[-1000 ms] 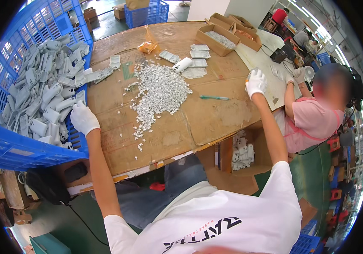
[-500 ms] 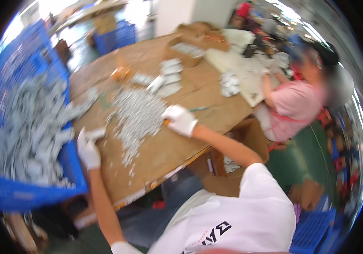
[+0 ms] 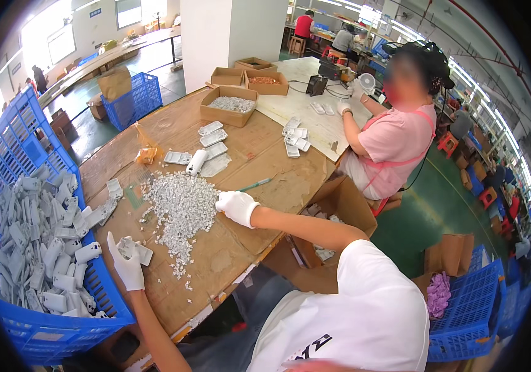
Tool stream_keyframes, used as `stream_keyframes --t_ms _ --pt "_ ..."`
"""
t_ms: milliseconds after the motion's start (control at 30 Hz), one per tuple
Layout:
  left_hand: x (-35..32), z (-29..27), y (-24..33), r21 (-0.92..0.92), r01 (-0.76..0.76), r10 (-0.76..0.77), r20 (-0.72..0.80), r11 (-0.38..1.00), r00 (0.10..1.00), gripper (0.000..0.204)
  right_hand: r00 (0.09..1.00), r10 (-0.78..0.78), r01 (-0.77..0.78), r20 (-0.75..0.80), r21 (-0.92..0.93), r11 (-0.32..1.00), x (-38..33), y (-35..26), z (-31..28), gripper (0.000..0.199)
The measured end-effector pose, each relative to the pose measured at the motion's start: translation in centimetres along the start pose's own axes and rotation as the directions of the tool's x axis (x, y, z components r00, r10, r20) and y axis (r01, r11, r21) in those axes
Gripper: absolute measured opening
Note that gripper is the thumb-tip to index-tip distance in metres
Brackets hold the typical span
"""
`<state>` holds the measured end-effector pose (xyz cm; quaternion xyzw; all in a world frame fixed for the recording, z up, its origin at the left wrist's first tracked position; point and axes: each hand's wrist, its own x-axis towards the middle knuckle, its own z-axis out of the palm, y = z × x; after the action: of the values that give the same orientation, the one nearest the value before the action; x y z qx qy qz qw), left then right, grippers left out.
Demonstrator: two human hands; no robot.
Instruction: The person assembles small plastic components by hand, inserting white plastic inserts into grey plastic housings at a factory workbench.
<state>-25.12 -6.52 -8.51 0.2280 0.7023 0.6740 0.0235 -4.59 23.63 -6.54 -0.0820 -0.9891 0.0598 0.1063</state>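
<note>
With the left hand [image 3: 127,265] clamped on a grey plastic housing [image 3: 134,249] beside the pile of small parts [image 3: 180,208], and the right hand [image 3: 236,206], fingers curled together, at its edge, careless sweeping could scatter pieces.

My left hand [image 3: 126,268] holds a casing [image 3: 134,249] beside the crate [image 3: 42,322] on my left; my right hand [image 3: 237,206] rests at the heap of small parts [image 3: 180,208]; a pen [image 3: 254,185] lies behind it.
</note>
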Motion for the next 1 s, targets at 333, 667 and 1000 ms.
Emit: stream_keyframes --t_ms 333,667,1000 --pt "0.1 -0.9 -1.4 0.226 -0.071 0.060 0.056 0.972 0.997 0.049 0.952 -0.034 -0.098 -0.304 -0.409 0.907 -1.7 -3.9 2.5 0.006" --pt "0.8 -1.9 -3.5 0.068 -0.083 0.077 0.089 0.994 0.993 0.058 0.954 0.264 -0.283 -0.143 -0.132 0.950 -1.0 -4.5 0.7 0.007" --pt "-0.4 -1.0 0.6 0.263 -0.181 0.190 -0.009 0.948 0.982 0.054 0.967 0.161 -0.160 0.199 -0.023 0.987 0.9 -2.5 -2.8 0.018"
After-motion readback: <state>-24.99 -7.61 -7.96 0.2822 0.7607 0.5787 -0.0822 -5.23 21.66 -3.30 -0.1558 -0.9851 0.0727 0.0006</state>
